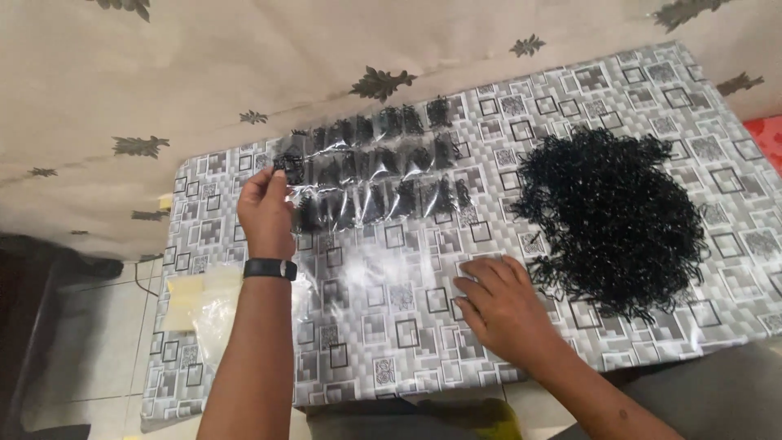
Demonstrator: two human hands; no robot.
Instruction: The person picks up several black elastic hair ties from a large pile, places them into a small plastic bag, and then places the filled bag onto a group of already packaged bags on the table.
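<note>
1. Grey square-patterned cloth (407, 326) covers our table, with a leaf-print curtain (244, 65) behind it.
2. Our left hand (265, 208) pinches a small clear bag (289, 167) of black bands at the left end of the bag rows (383, 167).
3. Our right hand (501, 301) lies flat, fingers spread, holding nothing, just beside the black pile (611, 216).
4. Empty bags (208, 305) lie under our left wrist.
</note>
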